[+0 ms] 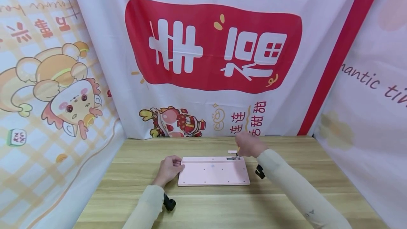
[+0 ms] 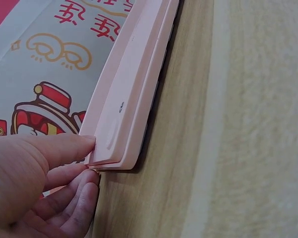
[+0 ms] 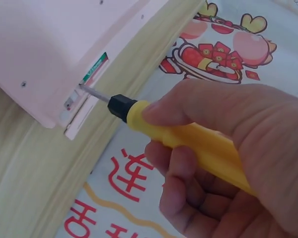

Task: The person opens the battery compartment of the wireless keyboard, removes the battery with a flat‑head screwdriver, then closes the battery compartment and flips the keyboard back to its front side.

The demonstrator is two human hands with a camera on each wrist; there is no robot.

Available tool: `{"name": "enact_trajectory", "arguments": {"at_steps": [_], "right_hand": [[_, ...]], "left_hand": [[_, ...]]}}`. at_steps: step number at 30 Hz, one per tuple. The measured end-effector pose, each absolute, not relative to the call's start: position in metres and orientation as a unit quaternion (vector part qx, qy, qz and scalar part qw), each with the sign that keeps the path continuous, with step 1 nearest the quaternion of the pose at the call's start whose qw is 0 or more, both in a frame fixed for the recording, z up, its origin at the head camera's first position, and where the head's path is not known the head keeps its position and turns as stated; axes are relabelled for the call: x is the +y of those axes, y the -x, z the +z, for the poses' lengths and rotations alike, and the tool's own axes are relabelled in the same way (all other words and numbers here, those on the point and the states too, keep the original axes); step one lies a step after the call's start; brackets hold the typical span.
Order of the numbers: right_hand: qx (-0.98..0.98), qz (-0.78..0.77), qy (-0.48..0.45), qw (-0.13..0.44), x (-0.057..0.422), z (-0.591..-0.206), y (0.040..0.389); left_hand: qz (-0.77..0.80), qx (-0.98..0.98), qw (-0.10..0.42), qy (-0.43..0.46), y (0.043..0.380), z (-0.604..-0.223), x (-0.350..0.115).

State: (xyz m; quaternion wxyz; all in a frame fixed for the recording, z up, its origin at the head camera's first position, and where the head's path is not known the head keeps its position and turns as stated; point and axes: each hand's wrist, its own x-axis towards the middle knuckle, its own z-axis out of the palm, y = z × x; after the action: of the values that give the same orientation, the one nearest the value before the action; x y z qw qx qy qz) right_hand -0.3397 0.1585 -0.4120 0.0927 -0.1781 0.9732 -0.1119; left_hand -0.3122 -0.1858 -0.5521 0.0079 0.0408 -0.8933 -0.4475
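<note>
A pink keyboard (image 1: 213, 176) lies face down on the wooden table, several small screws dotting its underside. My left hand (image 1: 170, 169) pinches its far left corner, thumb on top and fingers underneath in the left wrist view. With curled fingers, my right hand (image 1: 250, 145) grips a yellow-handled screwdriver (image 3: 208, 153). The metal tip reaches into the uncovered battery slot near the far right edge, beside a green battery (image 3: 95, 68). Just beyond the slot rests a narrow pink battery cover (image 1: 232, 151). The right wrist view does not clearly show what the tip touches.
Behind the table (image 1: 210, 209) hangs a printed white cloth (image 1: 111, 63), close to the keyboard's far edge. More printed cloths flank the left and right sides. Each wrist carries a black camera mount (image 1: 169, 203).
</note>
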Motion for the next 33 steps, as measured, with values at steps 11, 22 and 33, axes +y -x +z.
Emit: {"name": "enact_trajectory", "arguments": {"at_steps": [11,22,33], "right_hand": [[0.952,-0.199,0.216,0.084,0.198,-0.43,0.355],[0.925,-0.326,0.136,0.137,0.236,-0.452,0.364],[0.88,-0.435,0.065,0.18,0.255,-0.471,0.359]], "left_hand": [[-0.443,-0.895,0.016,-0.037,0.313,-0.554,-0.189],[-0.45,-0.892,0.017,-0.033,0.315,-0.559,-0.189],[-0.448,-0.893,0.023,-0.027,0.315,-0.561,-0.19]]}}
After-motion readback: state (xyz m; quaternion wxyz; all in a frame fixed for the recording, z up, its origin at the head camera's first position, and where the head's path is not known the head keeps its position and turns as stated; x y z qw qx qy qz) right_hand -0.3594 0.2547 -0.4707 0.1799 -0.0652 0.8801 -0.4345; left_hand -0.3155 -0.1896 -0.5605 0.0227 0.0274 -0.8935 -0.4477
